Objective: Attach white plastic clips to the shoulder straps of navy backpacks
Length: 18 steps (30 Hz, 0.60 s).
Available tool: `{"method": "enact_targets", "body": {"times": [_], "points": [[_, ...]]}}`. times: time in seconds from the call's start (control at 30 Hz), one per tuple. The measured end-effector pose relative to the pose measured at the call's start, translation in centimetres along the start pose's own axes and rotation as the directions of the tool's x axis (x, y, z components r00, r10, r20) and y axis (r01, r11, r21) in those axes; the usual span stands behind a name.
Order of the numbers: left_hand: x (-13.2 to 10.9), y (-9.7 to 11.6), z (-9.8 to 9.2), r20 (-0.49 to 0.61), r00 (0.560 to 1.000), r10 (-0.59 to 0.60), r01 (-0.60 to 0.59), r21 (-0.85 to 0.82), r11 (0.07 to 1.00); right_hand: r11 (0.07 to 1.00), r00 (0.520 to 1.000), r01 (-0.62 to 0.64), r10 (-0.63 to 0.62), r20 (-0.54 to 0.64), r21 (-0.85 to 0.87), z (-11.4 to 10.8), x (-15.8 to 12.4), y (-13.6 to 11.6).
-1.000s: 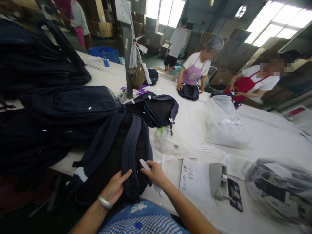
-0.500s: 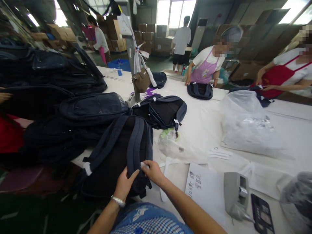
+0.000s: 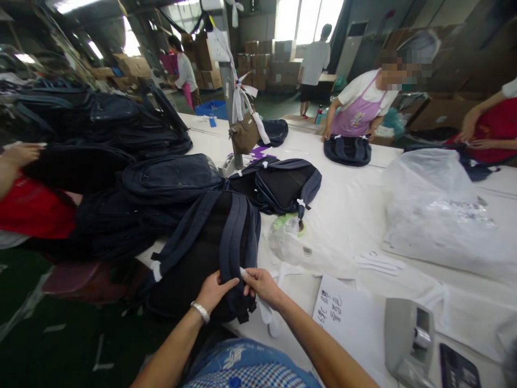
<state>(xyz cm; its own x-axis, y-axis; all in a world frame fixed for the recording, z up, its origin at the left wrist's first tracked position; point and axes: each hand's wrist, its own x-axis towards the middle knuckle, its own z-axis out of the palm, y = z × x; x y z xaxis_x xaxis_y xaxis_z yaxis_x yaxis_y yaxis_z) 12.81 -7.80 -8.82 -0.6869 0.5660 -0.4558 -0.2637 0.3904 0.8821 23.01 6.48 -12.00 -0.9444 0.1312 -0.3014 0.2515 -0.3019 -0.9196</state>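
Observation:
A dark navy backpack (image 3: 189, 269) lies in front of me with its black back panel and two shoulder straps facing up. My left hand (image 3: 214, 296) is closed on the lower part of the right-hand shoulder strap (image 3: 231, 242), its thumb on top. Beside it, my right hand (image 3: 262, 285) pinches a small white strip (image 3: 243, 273) at that strap's edge. Part of the strip is hidden by my fingers. On the other strap sits a white piece with a zigzag edge (image 3: 155, 270). More long white strips (image 3: 264, 310) lie on the table just below my right hand.
Several navy backpacks (image 3: 173, 175) are piled at left, by a person in red (image 3: 36, 210). On the white table (image 3: 347, 215) are a plastic bag (image 3: 436, 215), handwritten paper (image 3: 351, 323), a grey tape dispenser (image 3: 407, 339) and a phone-like dark object (image 3: 458, 366). Co-workers handle bags across the table.
The view has shifted left, bringing the person in red further into sight. Both my hands stay at the same strap, my right fingers still pinching the white strip.

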Motion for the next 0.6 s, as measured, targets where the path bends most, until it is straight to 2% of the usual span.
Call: {"method": "enact_targets", "body": {"times": [0.1, 0.2, 0.33, 0.4, 0.43, 0.47, 0.53, 0.6], "points": [[0.0, 0.0, 0.0, 0.007, 1.000, 0.008, -0.008, 0.024, 1.000, 0.999, 0.999, -0.016, 0.018, -0.038, 0.043, 0.4, -0.2, -0.2], [-0.5, 0.4, -0.5, -0.014, 1.000, 0.015, -0.015, -0.024, 1.000, 0.991, 0.995, 0.007, 0.006, -0.096, 0.136, 1.7, -0.8, -0.9], [-2.3, 1.7, -2.4, -0.022, 1.000, -0.010, 0.007, -0.141, 0.990, 0.962, 0.995, 0.020, 0.007, -0.097, 0.271, 4.6, -1.7, -2.2], [-3.3, 2.3, -3.6, 0.001, 0.999, -0.036, 0.035, -0.183, 0.982, 0.970, 0.994, 0.032, -0.005, -0.114, 0.239, 5.6, -2.0, -2.9], [-3.7, 2.4, -4.1, 0.017, 0.998, -0.058, 0.060, -0.202, 0.978, 0.979, 0.985, 0.058, -0.025, -0.169, 0.193, 5.8, -2.1, -3.3], [-3.9, 2.4, -4.5, 0.038, 0.995, -0.087, 0.093, -0.218, 0.972, 0.986, 0.966, 0.091, -0.053, -0.253, 0.139, 5.7, -2.1, -3.7], [-4.0, 2.1, -5.2, 0.077, 0.986, -0.148, 0.162, -0.239, 0.957, 0.985, 0.889, 0.157, -0.110, -0.444, 0.071, 5.1, -2.1, -4.6], [-3.8, 1.6, -5.6, 0.113, 0.976, -0.185, 0.208, -0.245, 0.947, 0.972, 0.816, 0.205, -0.105, -0.568, 0.115, 3.9, -1.9, -5.3]]}}
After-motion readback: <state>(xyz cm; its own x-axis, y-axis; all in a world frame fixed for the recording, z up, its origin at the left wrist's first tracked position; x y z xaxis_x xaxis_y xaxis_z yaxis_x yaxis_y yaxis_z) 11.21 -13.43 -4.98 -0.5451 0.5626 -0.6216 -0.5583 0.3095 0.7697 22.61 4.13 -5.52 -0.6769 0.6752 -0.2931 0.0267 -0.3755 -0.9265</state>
